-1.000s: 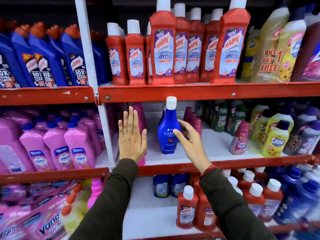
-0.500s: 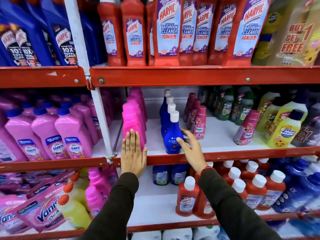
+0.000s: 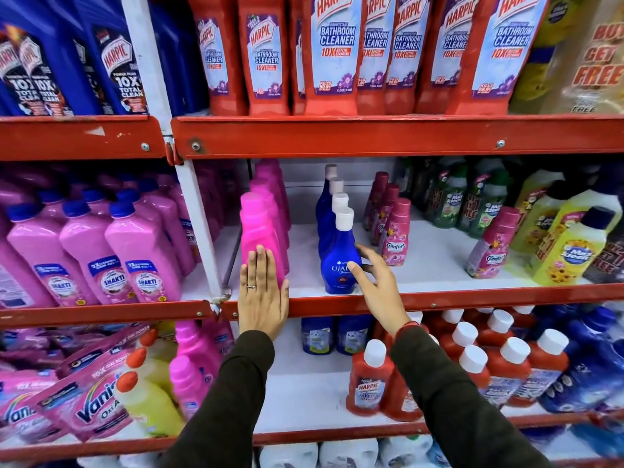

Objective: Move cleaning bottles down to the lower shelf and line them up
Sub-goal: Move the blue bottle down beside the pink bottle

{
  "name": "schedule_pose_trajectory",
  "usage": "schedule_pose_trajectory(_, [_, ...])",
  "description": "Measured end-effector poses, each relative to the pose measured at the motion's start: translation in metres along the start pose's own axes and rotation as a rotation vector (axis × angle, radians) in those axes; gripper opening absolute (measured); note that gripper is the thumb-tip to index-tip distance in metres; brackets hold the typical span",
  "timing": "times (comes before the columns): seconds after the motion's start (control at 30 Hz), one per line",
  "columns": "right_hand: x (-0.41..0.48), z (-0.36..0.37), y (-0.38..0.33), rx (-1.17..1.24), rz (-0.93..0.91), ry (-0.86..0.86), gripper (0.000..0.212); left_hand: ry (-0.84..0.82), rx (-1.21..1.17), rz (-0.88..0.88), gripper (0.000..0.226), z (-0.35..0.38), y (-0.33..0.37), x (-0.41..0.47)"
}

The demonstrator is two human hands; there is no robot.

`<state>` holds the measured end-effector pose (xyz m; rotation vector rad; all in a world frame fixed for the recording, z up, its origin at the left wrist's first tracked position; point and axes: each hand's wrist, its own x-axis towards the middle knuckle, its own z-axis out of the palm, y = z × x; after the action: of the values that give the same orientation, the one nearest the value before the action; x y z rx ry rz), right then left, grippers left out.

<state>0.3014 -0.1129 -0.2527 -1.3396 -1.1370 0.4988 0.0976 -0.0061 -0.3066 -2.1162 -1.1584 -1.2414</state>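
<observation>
Hands flat vs pink btl

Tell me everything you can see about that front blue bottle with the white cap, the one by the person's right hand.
The front blue bottle is glossy deep blue plastic with a slim neck widening to a rounded body, topped by a white cap. Pale lettering on its front begins "UJAL". It stands upright at the front edge of the middle shelf, heading a row of matching bottles behind it. The right hand touches its right side, thumb on the front, fingers open rather than wrapped around it.
</observation>
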Motion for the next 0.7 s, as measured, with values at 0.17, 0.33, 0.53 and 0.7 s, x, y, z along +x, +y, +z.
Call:
schedule_pose_trajectory(0.17, [0.000,-0.001,0.001,-0.012,-0.003,-0.014,0.045,0.006,-0.032,0.002,0.079,0.000,-0.001,-0.001])
schedule_pose_trajectory(0.33, [-0.001,-0.003,-0.002,0.011,-0.001,-0.032,0.044,-0.017,-0.035,-0.014,0.079,-0.002,-0.001,-0.002])
schedule_pose_trajectory(0.53, [-0.005,-0.006,-0.006,0.130,0.023,-0.023,0.047,-0.041,-0.132,-0.011,0.082,-0.013,0.022,-0.002])
schedule_pose_trajectory(0.7, [-0.010,-0.028,-0.008,0.071,-0.001,0.072,0.039,-0.040,-0.162,0.047,0.078,-0.013,0.074,0.012])
